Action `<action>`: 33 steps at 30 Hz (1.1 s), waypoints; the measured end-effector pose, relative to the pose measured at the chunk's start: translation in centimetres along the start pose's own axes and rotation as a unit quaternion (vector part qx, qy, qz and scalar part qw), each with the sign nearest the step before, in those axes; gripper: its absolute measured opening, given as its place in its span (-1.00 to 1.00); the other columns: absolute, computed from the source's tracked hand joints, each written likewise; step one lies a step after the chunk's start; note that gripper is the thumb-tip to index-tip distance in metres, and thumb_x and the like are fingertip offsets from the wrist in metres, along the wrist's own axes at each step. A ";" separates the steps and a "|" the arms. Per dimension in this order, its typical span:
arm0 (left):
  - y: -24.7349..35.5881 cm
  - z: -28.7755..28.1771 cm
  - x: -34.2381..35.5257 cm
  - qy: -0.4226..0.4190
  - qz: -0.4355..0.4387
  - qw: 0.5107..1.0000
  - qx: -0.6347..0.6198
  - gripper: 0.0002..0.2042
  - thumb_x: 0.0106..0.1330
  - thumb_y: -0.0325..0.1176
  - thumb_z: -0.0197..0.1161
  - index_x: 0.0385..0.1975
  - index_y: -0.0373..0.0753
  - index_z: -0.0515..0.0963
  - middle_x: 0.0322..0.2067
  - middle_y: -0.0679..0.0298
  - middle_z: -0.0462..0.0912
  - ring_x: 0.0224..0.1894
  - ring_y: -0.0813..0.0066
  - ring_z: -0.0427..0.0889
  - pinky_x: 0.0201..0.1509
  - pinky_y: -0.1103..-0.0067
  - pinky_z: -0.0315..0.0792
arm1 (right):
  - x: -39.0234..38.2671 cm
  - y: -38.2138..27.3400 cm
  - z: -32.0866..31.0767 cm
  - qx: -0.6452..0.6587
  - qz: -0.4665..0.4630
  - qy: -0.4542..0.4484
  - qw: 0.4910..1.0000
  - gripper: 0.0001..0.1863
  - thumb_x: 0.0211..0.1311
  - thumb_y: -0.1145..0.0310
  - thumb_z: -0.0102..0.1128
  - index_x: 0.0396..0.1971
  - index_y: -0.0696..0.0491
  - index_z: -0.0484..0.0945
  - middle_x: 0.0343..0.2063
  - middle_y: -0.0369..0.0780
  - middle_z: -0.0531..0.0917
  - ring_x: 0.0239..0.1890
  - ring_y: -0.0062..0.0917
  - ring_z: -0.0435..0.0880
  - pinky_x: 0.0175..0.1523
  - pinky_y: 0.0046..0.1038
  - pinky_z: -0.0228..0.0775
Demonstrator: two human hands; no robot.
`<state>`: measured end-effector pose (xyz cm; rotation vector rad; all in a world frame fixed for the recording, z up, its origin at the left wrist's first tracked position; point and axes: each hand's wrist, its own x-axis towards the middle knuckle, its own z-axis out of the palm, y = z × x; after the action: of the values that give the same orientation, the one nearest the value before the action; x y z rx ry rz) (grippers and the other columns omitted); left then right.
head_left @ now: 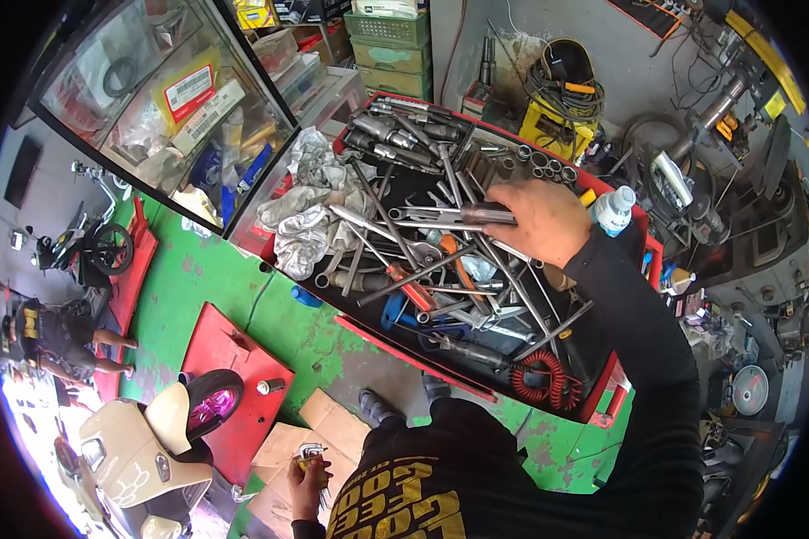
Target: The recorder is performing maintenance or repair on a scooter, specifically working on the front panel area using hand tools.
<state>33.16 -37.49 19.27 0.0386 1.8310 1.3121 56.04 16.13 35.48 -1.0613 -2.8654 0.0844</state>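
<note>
R hand [541, 221] curled on dk handle [487, 214]

head-worn fisheye view, close, looking down

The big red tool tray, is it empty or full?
Mostly full: sockets, a red-handled tool, a coiled red hose and many metal tools crowd the tray.
</note>
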 end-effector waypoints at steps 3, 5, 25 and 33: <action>-0.5 0.1 -0.2 0.010 0.012 1.000 0.003 -0.79 0.36 -0.40 0.13 -0.08 -0.33 0.42 -0.29 0.10 0.62 -0.35 0.37 0.62 -0.31 0.57 0.54 | -0.5 -0.4 0.0 -0.021 -0.028 0.094 0.995 -0.69 0.09 0.12 0.27 -0.24 -0.01 0.55 -0.35 -0.21 0.63 -0.27 -0.23 0.58 -0.16 -0.27 0.42; -0.8 0.2 -0.3 0.020 0.024 0.999 0.007 -0.78 0.34 -0.37 0.14 -0.09 -0.31 0.44 -0.32 0.11 0.62 -0.43 0.39 0.60 -0.34 0.60 0.52 | -0.8 -0.7 -0.1 -0.042 -0.055 0.187 0.980 -0.71 0.10 0.14 0.27 -0.27 0.00 0.55 -0.33 -0.23 0.63 -0.26 -0.26 0.56 -0.14 -0.30 0.42; -1.6 0.6 -0.9 0.009 -0.001 1.000 -0.006 -0.82 0.38 -0.43 0.10 -0.09 -0.35 0.41 -0.25 0.10 0.61 -0.27 0.37 0.64 -0.27 0.55 0.57 | -11.0 -8.1 3.5 0.084 -0.122 0.030 0.988 -0.85 0.24 0.25 0.13 -0.41 0.01 0.52 -0.50 -0.27 0.58 -0.39 -0.37 0.60 -0.27 -0.38 0.43; -1.2 1.9 -0.1 -0.009 0.028 1.000 0.009 -0.77 0.36 -0.34 0.16 -0.08 -0.31 0.43 -0.32 0.08 0.64 -0.44 0.41 0.59 -0.37 0.60 0.49 | -5.4 -7.0 4.9 0.098 -0.117 0.135 0.979 -0.82 0.23 0.28 0.12 -0.24 -0.04 0.62 -0.34 -0.28 0.56 -0.30 -0.34 0.56 -0.15 -0.37 0.40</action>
<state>34.96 -36.64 18.19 0.1112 1.8385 1.3295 55.12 7.18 30.86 -0.6402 -2.6459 0.1876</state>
